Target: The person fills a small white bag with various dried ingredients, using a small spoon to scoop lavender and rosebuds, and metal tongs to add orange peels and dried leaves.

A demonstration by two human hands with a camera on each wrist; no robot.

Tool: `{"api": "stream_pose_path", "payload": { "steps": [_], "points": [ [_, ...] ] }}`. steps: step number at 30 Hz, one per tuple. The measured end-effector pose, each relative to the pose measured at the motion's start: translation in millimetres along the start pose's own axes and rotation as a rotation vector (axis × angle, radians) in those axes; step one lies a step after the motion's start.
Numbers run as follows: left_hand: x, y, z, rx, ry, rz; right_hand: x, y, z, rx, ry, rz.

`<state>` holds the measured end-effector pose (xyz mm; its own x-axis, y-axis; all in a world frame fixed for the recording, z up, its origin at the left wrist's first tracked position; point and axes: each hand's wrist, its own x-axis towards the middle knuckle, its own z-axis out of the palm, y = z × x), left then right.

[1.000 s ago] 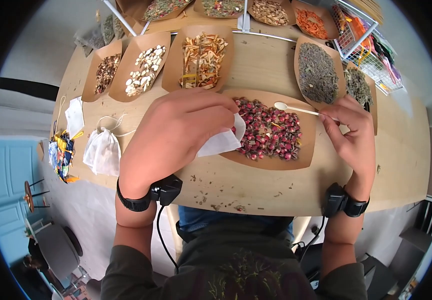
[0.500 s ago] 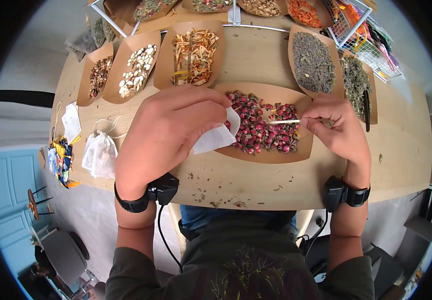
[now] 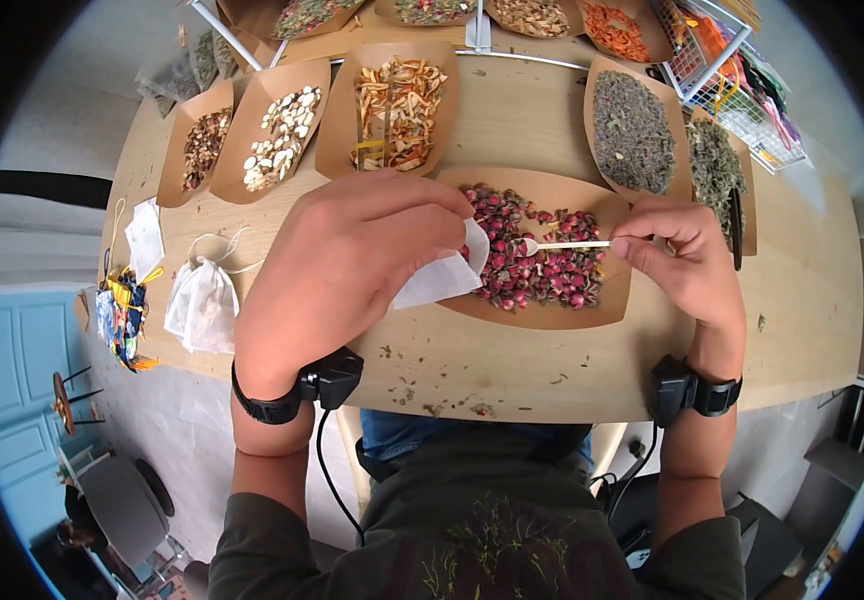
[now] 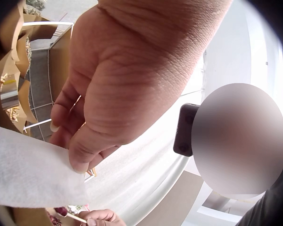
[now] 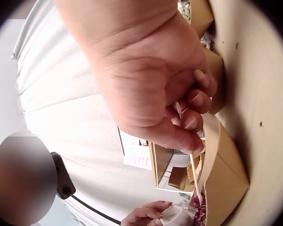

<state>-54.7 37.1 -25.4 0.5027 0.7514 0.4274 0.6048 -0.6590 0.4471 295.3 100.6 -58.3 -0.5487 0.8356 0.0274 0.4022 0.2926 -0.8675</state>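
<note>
My left hand [image 3: 357, 255] pinches a small white fabric pouch [image 3: 442, 280], its mouth turned toward the rosebuds. In the left wrist view the pouch [image 4: 33, 169] hangs from the thumb and fingertips. Dried pink rosebuds [image 3: 542, 275] fill the middle of a brown paper tray [image 3: 607, 205] in front of me. From the tray's right side, my right hand [image 3: 682, 255] pinches the handle end of a thin pale spoon [image 3: 572, 244]. The spoon's bowl overlaps the rosebuds near the pouch mouth. A dark red bud [image 4: 61, 211] shows at its tip in the left wrist view.
Further paper trays stand around: orange-brown strips [image 3: 402, 110], white slices [image 3: 277, 140], grey-purple dried flowers [image 3: 637, 130]. A filled white drawstring bag [image 3: 202, 305] lies at left beside colourful pouches [image 3: 124, 315]. A white wire basket [image 3: 742, 110] stands back right. Crumbs dot the near table [image 3: 602, 370].
The spoon has gone from above the tray's upper right down into the rosebuds, then slightly left, its bowl showing again. My left hand keeps the pouch in nearly the same place.
</note>
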Motion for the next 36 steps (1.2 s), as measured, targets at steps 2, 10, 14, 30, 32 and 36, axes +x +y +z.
{"api": "stream_pose_path", "payload": {
  "steps": [2,10,14,30,32,36],
  "points": [
    [0,-1,0,-0.023,0.007,0.02,1,-5,1,0.032,0.012,-0.085],
    [-1,0,2,-0.008,0.004,-0.015,7,-33,27,-0.18,0.116,-0.42],
    [-1,0,1,-0.009,0.009,-0.032,3,-18,3,-0.365,0.21,-0.256],
    [0,0,1,-0.019,-0.001,-0.026,4,-7,8,-0.22,0.028,-0.207],
    [-1,0,0,-0.01,-0.004,-0.02,2,-4,9,-0.114,0.029,-0.124],
    [0,-1,1,-0.027,0.025,-0.019,2,-8,5,-0.079,0.036,-0.127]
  ]
}}
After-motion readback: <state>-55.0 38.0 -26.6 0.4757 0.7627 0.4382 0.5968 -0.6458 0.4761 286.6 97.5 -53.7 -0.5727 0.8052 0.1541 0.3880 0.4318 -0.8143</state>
